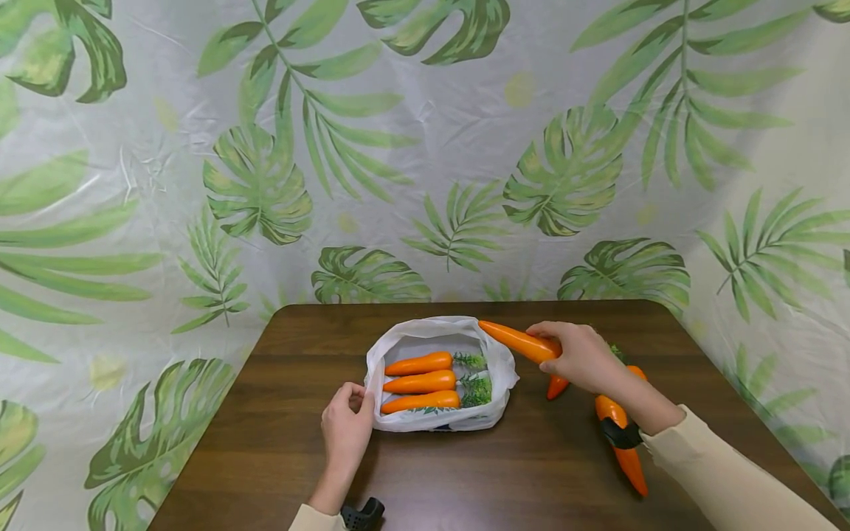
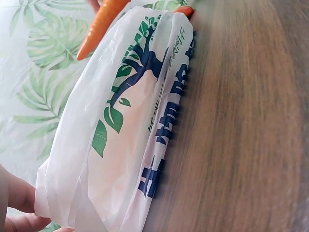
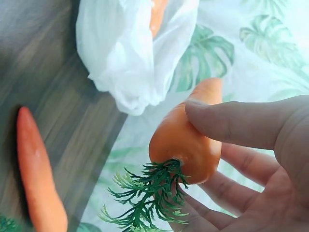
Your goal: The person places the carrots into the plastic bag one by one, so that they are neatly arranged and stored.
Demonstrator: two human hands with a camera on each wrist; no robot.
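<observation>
Fingers (image 1: 547, 330) of the right hand (image 1: 587, 359) pinch a carrot (image 1: 514, 341), tip near the white bag (image 1: 508, 369) rim, in the head view; left hand (image 1: 348, 424) pinches the bag's left edge, three carrots (image 1: 420, 383) inside. Left wrist cam: fingertips (image 2: 25, 223) at the bag's end. Right wrist cam: thumb (image 3: 231, 118) over the held carrot, green fronds (image 3: 166, 188) nearest.

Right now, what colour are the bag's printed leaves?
The printed leaves are green, clearest in the left wrist view.
</observation>
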